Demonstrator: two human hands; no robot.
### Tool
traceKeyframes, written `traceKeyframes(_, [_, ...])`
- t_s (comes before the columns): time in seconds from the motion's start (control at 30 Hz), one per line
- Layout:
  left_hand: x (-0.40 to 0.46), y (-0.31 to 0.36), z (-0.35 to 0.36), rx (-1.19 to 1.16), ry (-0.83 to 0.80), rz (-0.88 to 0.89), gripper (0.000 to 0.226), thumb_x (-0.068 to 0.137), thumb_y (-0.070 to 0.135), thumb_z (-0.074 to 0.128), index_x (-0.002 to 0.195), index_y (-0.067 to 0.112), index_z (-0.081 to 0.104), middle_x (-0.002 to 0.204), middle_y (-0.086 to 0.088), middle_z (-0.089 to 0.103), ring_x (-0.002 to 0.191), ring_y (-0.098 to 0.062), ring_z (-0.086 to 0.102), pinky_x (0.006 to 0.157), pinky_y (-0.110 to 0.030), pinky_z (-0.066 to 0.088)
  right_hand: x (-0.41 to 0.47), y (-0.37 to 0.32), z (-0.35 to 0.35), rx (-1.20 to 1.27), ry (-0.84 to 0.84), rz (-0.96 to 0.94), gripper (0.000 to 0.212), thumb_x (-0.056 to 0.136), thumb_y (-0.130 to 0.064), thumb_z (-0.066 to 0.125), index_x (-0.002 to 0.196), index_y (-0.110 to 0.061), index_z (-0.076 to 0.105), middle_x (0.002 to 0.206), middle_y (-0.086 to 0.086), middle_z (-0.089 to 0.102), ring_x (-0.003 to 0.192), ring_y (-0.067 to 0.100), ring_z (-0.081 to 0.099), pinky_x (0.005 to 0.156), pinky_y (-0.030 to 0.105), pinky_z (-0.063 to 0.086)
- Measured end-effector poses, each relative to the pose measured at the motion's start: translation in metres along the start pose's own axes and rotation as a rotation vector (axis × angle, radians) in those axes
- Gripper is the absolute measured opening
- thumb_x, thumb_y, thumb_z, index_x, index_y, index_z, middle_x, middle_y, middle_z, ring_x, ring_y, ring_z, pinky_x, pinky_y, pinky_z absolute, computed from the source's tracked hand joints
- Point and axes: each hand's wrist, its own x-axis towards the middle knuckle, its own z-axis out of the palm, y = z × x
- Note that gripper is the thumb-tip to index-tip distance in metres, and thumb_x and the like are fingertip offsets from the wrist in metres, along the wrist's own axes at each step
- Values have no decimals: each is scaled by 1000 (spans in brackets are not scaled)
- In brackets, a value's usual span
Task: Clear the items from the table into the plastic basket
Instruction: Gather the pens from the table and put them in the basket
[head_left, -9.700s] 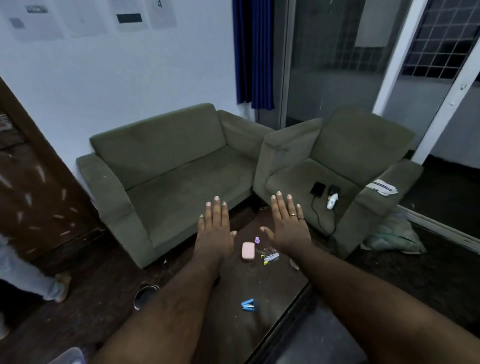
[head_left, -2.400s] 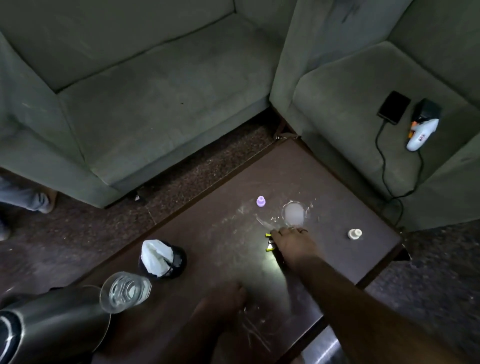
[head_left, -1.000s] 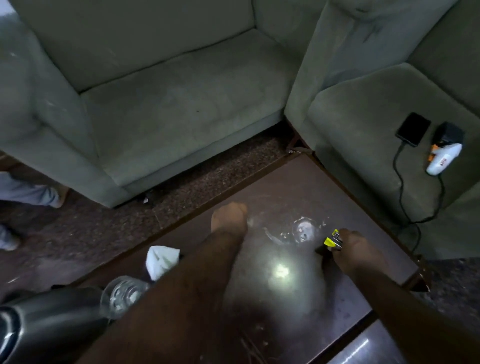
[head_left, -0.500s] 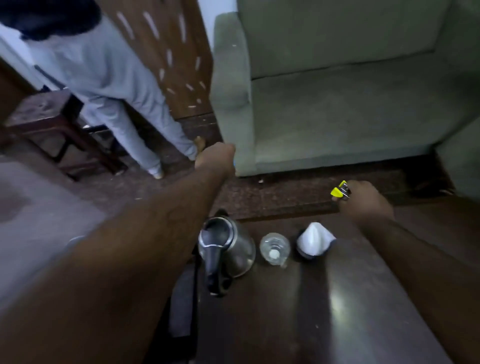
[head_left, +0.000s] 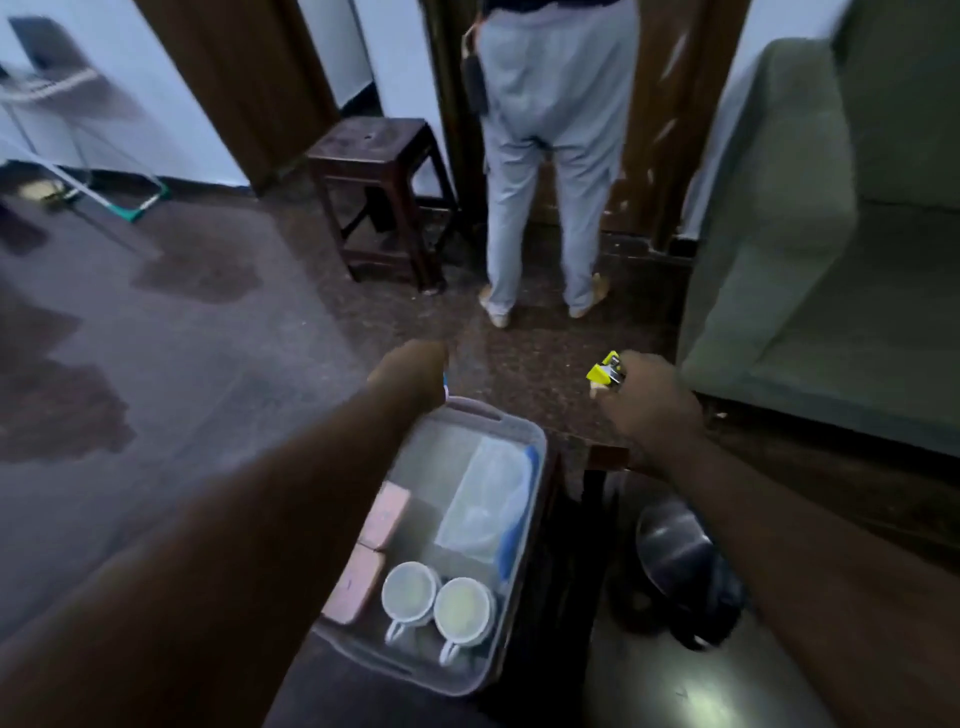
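Observation:
A clear plastic basket (head_left: 538, 451) stands low in the middle, left of the dark table (head_left: 675, 691). Inside it are two white cups (head_left: 410, 592), two pink boxes (head_left: 385, 513) and a clear container with a blue edge (head_left: 488, 509). My left hand (head_left: 413, 375) is a fist over the basket's far rim, and a sliver of something blue shows at its edge. My right hand (head_left: 652, 402) hovers to the right of the basket, beyond the table's far corner, closed on a small yellow and black item (head_left: 605, 370).
A steel kettle (head_left: 675, 558) sits on the table under my right forearm. A person in grey trousers (head_left: 545, 156) stands at a doorway ahead, next to a dark wooden stool (head_left: 379, 171). A green sofa (head_left: 831, 260) fills the right side.
My view has swung left from the sofa and table to the basket. Both hands moved over with it, the right one still holding the yellow item it lifted from the table.

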Motion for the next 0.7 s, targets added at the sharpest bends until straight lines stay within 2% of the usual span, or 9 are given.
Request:
traceKeyframes(0.17, [-7, -54, 62, -21, -48, 8, 28, 83, 17, 68, 108, 8, 62, 113, -16, 67, 106, -35, 64, 88, -41, 54, 0, -66, 85, 73, -131, -104, 25, 79, -33, 67, 93, -13, 64, 100, 13, 70, 98, 36, 65, 82, 42, 54])
traceKeyframes(0.23, [-7, -65, 85, 0, -14, 9, 28, 84, 23, 66, 111, 16, 61, 115, -10, 67, 105, -33, 66, 86, -40, 56, -2, -80, 117, 59, -174, -104, 27, 78, -36, 67, 94, -14, 63, 100, 12, 70, 99, 36, 65, 81, 41, 54])
traceKeyframes(0.33, [-3, -79, 112, 161, 58, 79, 26, 89, 26, 61, 114, 24, 59, 118, -2, 67, 102, -30, 69, 77, -39, 56, -3, -96, 163, 36, -215, -70, 30, 77, -38, 70, 100, -20, 64, 107, 9, 70, 103, 34, 65, 81, 37, 52])
traceKeyframes(0.5, [9, -91, 129, 268, 145, 177, 20, 94, 21, 55, 113, 22, 60, 113, -3, 69, 97, -30, 71, 67, -36, 53, 0, -109, 207, 4, -237, -72, 24, 82, -31, 61, 102, -18, 62, 111, 10, 69, 108, 35, 64, 85, 40, 51])
traceKeyframes(0.6, [15, -89, 129, 308, 150, 206, 20, 93, 17, 51, 110, 20, 62, 107, -5, 71, 94, -29, 71, 66, -33, 51, 3, -113, 219, 8, -205, -63, 21, 82, -30, 59, 100, -19, 62, 109, 9, 69, 106, 35, 64, 83, 39, 51])
traceKeyframes(0.7, [14, -86, 124, 402, 132, 214, 12, 83, 26, 65, 94, 23, 69, 83, 1, 74, 73, -17, 74, 54, -24, 50, 5, -115, 227, 36, -166, -64, 18, 83, -30, 59, 98, -21, 62, 105, 8, 70, 104, 35, 65, 80, 39, 50])
